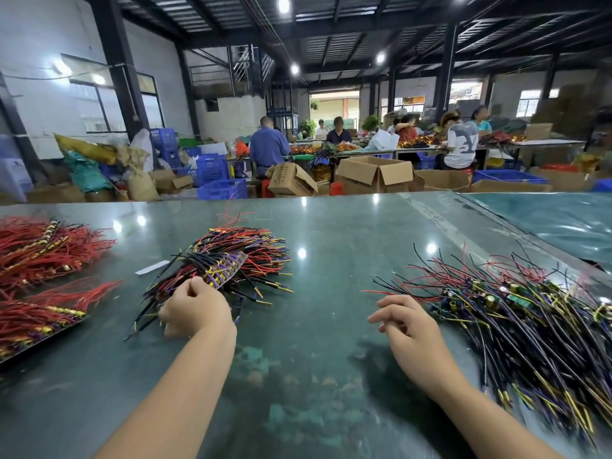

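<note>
Green table (314, 246) heaped with wires.
Past its far edge at 12 o'clock stands an open box (374, 173), contents hidden. At 3 loose wires (516, 313) crowd in, at 9 red bundles (43, 256); bare table lies between. The left hand (195, 308) curls its fingers round the stack (231, 256) at 10; the right hand (407, 326) hangs loosely curled, empty, beside the loose wires.

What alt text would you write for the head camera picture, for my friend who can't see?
A person's left hand grips a fanned bundle of wires on a shiny green table, while the right hand is open beside a loose pile of wires. Red wire bundles lie at the far left.
</note>
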A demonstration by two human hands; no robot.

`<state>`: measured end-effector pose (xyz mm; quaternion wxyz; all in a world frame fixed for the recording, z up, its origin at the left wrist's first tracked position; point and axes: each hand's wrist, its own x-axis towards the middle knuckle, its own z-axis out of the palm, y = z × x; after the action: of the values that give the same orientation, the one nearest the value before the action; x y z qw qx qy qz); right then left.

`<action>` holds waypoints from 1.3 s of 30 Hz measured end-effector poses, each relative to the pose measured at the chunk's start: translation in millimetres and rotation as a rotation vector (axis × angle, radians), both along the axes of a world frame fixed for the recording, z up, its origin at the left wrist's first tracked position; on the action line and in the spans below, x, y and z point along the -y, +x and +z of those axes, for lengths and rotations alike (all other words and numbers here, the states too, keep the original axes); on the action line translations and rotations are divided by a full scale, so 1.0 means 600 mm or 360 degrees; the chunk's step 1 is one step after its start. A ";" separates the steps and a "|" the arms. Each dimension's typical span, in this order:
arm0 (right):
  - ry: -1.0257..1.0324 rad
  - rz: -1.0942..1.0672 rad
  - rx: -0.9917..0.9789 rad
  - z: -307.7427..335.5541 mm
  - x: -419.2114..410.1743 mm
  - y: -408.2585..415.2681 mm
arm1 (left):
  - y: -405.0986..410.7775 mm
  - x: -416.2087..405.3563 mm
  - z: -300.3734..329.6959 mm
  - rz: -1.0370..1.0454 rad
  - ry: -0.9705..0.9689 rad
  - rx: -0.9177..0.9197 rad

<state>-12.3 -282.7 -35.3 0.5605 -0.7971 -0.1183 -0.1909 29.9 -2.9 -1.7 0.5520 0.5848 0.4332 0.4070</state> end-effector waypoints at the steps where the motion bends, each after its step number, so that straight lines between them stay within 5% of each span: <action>1: 0.0004 -0.0001 0.0007 -0.001 0.000 0.000 | -0.010 0.001 -0.004 0.0015 -0.0044 0.0066; 7: 0.0001 -0.0027 0.0017 -0.006 0.004 0.004 | -0.043 0.001 -0.003 -0.0229 -0.0644 0.0685; 12: -0.0023 -0.0063 0.0043 -0.009 0.006 0.010 | -0.061 0.006 -0.004 -0.0224 -0.0782 0.0777; 18: -0.0088 -0.0091 0.0081 0.002 0.003 0.002 | -0.088 0.062 0.017 -0.0462 -0.0407 0.0995; 22: 0.0644 0.0231 -0.0464 0.017 0.004 -0.006 | -0.105 0.117 0.011 -0.0906 -0.0253 0.1082; 26: 0.1413 0.0426 -0.0971 0.042 0.009 -0.014 | -0.113 0.139 0.007 -0.1488 -0.0758 0.1028; 31: 0.1223 0.0535 -0.1218 0.052 0.019 -0.020 | -0.122 0.154 -0.005 -0.1846 -0.0906 0.0862; 39: 0.1208 0.0683 -0.1004 0.044 0.015 -0.022 | -0.125 0.136 -0.005 -0.2223 -0.1171 0.0583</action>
<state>-25.2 -291.7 -9.0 0.8440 -0.5150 -0.0270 0.1474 -45.0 -84.2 -4.8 0.8980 0.4252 -0.0230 -0.1107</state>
